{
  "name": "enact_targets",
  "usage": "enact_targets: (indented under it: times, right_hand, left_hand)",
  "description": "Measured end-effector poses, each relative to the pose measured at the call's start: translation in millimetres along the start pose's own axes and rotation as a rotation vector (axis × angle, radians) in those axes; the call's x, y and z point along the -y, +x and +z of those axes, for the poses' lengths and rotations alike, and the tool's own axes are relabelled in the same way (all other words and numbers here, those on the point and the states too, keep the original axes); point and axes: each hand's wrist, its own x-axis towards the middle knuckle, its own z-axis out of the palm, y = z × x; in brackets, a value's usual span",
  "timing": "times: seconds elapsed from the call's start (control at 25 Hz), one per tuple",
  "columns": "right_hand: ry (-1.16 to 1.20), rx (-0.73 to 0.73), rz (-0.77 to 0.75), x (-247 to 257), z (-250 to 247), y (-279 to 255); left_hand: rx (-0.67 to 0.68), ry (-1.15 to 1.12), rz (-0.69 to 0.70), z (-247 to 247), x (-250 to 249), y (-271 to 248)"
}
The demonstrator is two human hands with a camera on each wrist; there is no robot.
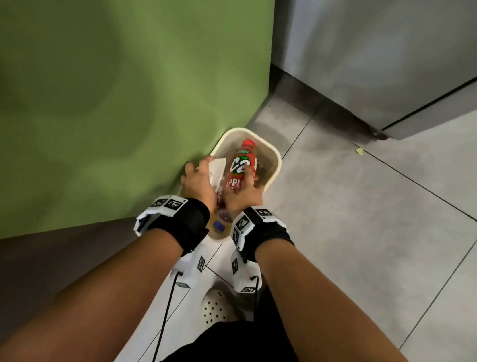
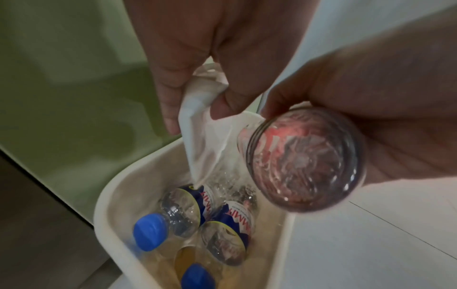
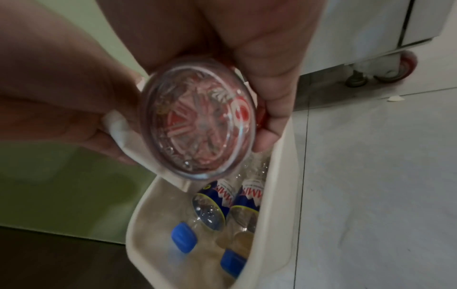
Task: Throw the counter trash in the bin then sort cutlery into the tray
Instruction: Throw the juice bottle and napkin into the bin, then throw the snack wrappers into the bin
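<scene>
A cream bin (image 1: 275, 167) stands on the floor against a green wall. Over its opening, my right hand (image 1: 241, 194) grips a red-labelled plastic bottle (image 1: 240, 166) by its lower end; the clear base (image 3: 197, 121) faces the right wrist camera. My left hand (image 1: 198, 180) pinches a crumpled white tissue (image 2: 205, 129) that hangs into the bin (image 2: 111, 211), right beside the bottle (image 2: 304, 158). Inside the bin (image 3: 272, 205) lie two clear water bottles (image 2: 188, 207) with blue caps (image 3: 184, 237).
The green wall (image 1: 107, 89) rises just left of the bin. Grey tiled floor (image 1: 377, 213) spreads to the right, with a steel cabinet on red castors (image 3: 395, 66) behind. A small scrap (image 1: 360, 151) lies on the floor. My white clog (image 1: 215, 310) stands near the bin.
</scene>
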Motion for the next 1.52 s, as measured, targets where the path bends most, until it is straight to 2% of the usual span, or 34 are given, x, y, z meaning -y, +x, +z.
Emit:
enact_targets:
  times: [0.08,0.16,0.36,0.48,0.68,0.92,1.04,1.12,1.2,1.36,1.52]
  right_hand:
    - [-0.177,0.025,0.026,-1,-2,7]
    - [-0.23,0.062,0.041,-7,-10,2]
    - [-0.267,0.023,-0.035,-7,-48,-61]
    - [-0.275,0.022,-0.06,15,-76,-122]
    - [-0.486,-0.021,-0.327,69,-110,-222]
    - [-0.674,-0.02,-0.602,150,-138,-330]
    - [-0.72,0.042,-0.712,181,-146,-379]
    - [-0.74,0.135,-0.818,202,-149,-418]
    - [-0.766,0.206,-0.927,226,-148,-459]
    - [-0.775,0.204,-1.157,273,-130,-521]
    - [-0.802,0.285,-1.286,301,-79,-571]
  left_hand:
    - [0.122,-0.013,0.043,9,8,8]
    - [0.209,-0.038,0.041,10,20,3]
    - [0.122,-0.142,-0.023,-34,22,-59]
    - [0.112,-0.174,-0.027,-85,5,-109]
    - [0.109,-0.284,0.027,-182,-30,-196]
    - [-0.016,-0.569,0.025,-288,-62,-287]
    - [-0.035,-0.58,0.041,-329,-66,-330]
    - [-0.072,-0.572,0.043,-360,-63,-363]
    - [-0.121,-0.551,0.041,-395,-54,-394]
    - [-0.328,-0.604,-0.015,-457,-23,-442]
    - [-0.529,-0.722,-0.101,-491,37,-486]
